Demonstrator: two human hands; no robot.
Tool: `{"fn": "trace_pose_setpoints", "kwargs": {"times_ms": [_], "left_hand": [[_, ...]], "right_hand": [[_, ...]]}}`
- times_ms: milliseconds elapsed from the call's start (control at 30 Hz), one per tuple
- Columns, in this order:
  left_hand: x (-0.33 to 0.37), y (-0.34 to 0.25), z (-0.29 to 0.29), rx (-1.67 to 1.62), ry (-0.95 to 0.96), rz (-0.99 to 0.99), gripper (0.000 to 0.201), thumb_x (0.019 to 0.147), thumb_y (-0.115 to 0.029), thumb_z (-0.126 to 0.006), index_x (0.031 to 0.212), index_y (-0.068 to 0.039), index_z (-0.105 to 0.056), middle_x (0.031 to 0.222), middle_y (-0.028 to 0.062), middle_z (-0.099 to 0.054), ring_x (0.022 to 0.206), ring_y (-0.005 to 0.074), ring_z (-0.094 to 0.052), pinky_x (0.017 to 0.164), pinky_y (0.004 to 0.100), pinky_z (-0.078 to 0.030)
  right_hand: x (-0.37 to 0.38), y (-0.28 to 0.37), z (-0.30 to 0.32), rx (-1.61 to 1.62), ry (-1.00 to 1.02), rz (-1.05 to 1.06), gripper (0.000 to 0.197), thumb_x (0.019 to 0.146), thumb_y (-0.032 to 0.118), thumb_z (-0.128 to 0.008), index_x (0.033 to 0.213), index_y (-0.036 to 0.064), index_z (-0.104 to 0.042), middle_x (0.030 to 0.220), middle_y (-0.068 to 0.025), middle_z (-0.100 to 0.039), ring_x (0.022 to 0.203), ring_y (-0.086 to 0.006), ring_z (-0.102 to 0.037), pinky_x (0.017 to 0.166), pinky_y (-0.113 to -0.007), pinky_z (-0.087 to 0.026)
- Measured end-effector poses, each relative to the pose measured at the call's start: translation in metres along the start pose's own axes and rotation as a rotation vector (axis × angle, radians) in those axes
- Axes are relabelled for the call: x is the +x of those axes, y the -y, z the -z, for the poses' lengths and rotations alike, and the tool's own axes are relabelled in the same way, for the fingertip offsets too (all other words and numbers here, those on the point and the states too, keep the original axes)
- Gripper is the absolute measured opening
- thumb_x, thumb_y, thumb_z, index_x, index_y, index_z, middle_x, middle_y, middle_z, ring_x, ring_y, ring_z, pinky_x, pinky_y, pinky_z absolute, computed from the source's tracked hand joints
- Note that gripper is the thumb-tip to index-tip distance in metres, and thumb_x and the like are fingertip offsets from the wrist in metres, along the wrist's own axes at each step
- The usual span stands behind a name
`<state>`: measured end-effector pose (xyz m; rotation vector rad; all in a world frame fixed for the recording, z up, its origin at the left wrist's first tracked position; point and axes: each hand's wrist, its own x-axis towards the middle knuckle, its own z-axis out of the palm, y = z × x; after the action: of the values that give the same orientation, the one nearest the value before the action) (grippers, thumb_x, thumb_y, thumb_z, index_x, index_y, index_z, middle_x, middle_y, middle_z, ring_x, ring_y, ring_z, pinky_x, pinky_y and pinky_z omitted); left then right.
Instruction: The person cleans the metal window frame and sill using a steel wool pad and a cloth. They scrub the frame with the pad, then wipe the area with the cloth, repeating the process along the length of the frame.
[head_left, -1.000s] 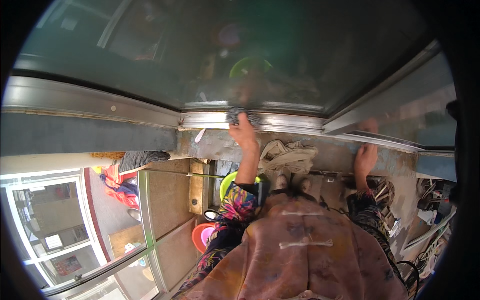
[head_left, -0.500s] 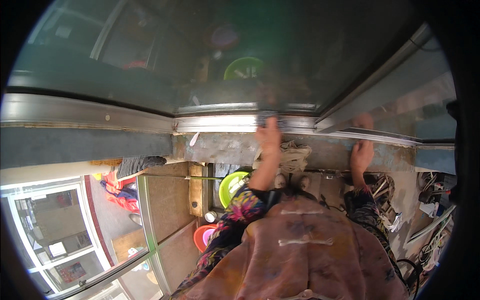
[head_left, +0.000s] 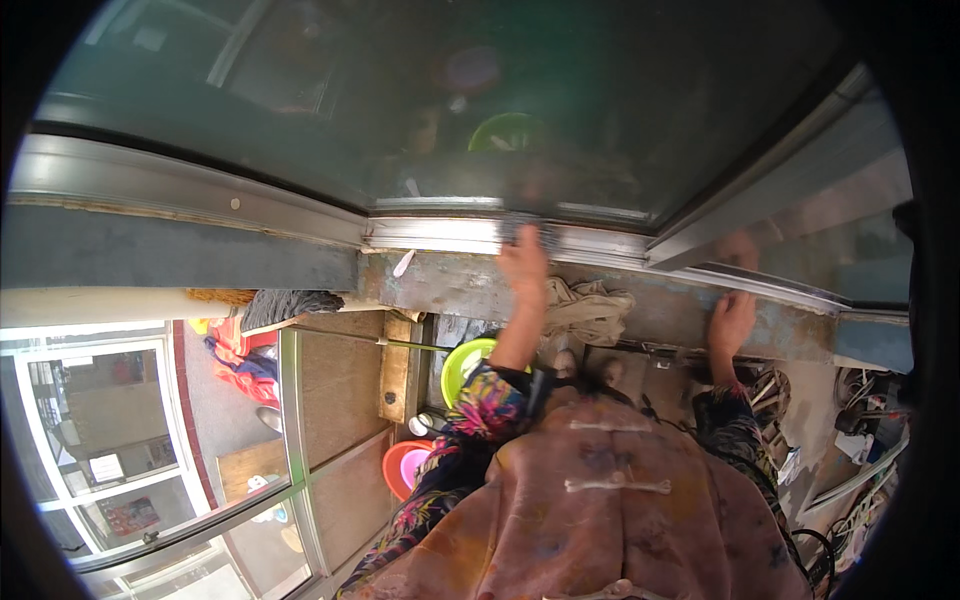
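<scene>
We see the left hand point(head_left: 523, 265) gripping a pad point(head_left: 547, 237) on the track point(head_left: 430, 234); right hand point(head_left: 733, 320), grip unclear, at the sill point(head_left: 445, 286); green basin point(head_left: 460, 368) below.

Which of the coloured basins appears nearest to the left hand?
The green basin; the red basin and the pink one inside it appear lower in the picture, farther from the left hand.

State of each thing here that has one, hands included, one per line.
Left hand: closed on the pad, blurred
Grey pad: held at the metal track
Right hand: at the ledge, finger closure unclear
Beige cloth: crumpled
White sliver: lying loose on the ledge
Green basin: partly hidden by the left arm
Red basin: pink basin inside
</scene>
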<state>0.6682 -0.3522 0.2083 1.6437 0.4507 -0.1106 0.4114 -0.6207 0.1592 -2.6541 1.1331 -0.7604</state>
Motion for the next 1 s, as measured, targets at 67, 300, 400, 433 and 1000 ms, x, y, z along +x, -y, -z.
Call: {"fn": "trace_pose_setpoints", "kwargs": {"times_ms": [67, 300, 400, 433, 1000], "left_hand": [[0.046, -0.018, 0.042, -0.128, -0.162, 0.032, 0.032, 0.081, -0.027, -0.065, 0.085, 0.004, -0.061, 0.073, 0.0073, -0.061, 0.06, 0.0148, -0.053, 0.055, 0.0309, -0.045], [0.024, 0.009, 0.012, -0.274, -0.08, -0.182, 0.035, 0.084, -0.02, -0.061, 0.106, 0.007, -0.057, 0.088, 0.0094, -0.063, 0.073, 0.0168, -0.057, 0.065, 0.0311, -0.048], [0.016, 0.023, 0.0, -0.199, -0.064, -0.184, 0.04, 0.085, -0.021, -0.059, 0.11, 0.01, -0.055, 0.093, 0.0134, -0.065, 0.078, 0.0217, -0.058, 0.073, 0.0336, -0.048], [0.025, 0.023, 0.007, -0.181, -0.074, -0.265, 0.04, 0.085, -0.021, -0.059, 0.109, 0.011, -0.055, 0.094, 0.0143, -0.065, 0.079, 0.0224, -0.058, 0.075, 0.0342, -0.048], [0.104, -0.004, 0.074, -0.227, -0.215, -0.23, 0.029, 0.084, -0.021, -0.058, 0.097, 0.005, -0.055, 0.081, 0.0073, -0.059, 0.067, 0.016, -0.051, 0.061, 0.031, -0.042]], "right_hand": [[-0.002, -0.001, 0.0, -0.013, 0.004, -0.016, 0.014, 0.083, 0.015, -0.057, 0.089, 0.0054, -0.05, 0.093, -0.0141, -0.052, 0.091, -0.0369, -0.051, 0.074, -0.045, -0.039], [0.0, -0.001, 0.0, 0.011, -0.017, 0.006, 0.014, 0.083, 0.014, -0.057, 0.088, 0.0043, -0.049, 0.092, -0.0166, -0.052, 0.086, -0.0401, -0.051, 0.071, -0.048, -0.04], [0.001, 0.002, 0.002, 0.016, -0.022, 0.024, 0.014, 0.083, 0.014, -0.056, 0.088, 0.0036, -0.049, 0.091, -0.0183, -0.051, 0.083, -0.0418, -0.051, 0.07, -0.05, -0.039], [0.001, 0.003, 0.002, 0.01, -0.034, 0.025, 0.014, 0.084, 0.014, -0.056, 0.088, 0.0033, -0.049, 0.091, -0.0188, -0.051, 0.083, -0.0423, -0.051, 0.07, -0.05, -0.039], [0.001, 0.004, 0.002, 0.003, -0.036, 0.027, 0.014, 0.083, 0.013, -0.056, 0.086, 0.0025, -0.048, 0.088, -0.0195, -0.05, 0.081, -0.0418, -0.051, 0.068, -0.05, -0.04]]}}
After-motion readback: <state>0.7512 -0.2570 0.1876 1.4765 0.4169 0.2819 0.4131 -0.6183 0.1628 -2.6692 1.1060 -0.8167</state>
